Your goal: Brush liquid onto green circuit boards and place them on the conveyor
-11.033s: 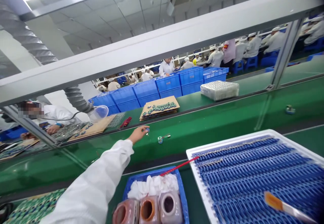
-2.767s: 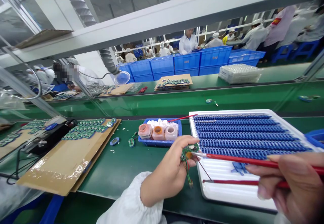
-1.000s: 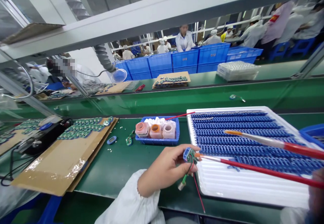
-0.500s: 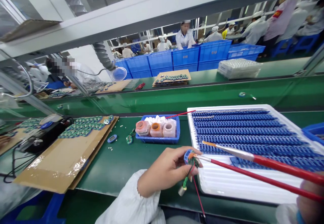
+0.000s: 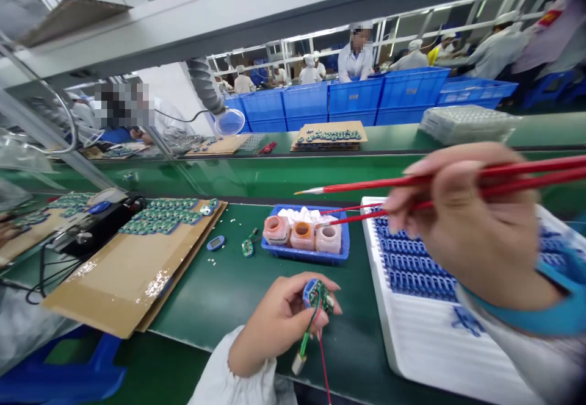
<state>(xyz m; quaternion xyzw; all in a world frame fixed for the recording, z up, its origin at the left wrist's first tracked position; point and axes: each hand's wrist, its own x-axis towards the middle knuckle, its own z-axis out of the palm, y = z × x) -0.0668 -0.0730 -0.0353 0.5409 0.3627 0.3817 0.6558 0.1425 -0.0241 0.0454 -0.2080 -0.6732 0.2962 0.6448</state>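
Note:
My left hand [image 5: 274, 319] pinches a small round green circuit board [image 5: 318, 294] in a blue housing. Green and red wires run from it, and a small metal cylinder [image 5: 299, 363] dangles below on the green ones. In my right hand [image 5: 471, 240] are two red-handled paintbrushes [image 5: 366, 184], spread apart and pointing left. The lower brush's tip appears beside the mouth of the right-hand jar [image 5: 328, 238]; the upper one hangs in the air. Two more jars stand alongside, one pinkish [image 5: 276, 229] and one orange-rimmed [image 5: 303, 235], in a blue tray [image 5: 336, 257] with white tissue.
At right lies a white foam tray [image 5: 384, 332] with rows of blue plastic parts. Cardboard [image 5: 110, 289] bearing circuit boards [image 5: 155, 216] is at left. A small blue oval part [image 5: 215, 243] and another board [image 5: 248, 247] lie on the green bench. Co-workers sit beyond.
My right hand has come up and inward with both brushes, from the board to over the foam tray. My left hand has moved slightly left and down in view with the board.

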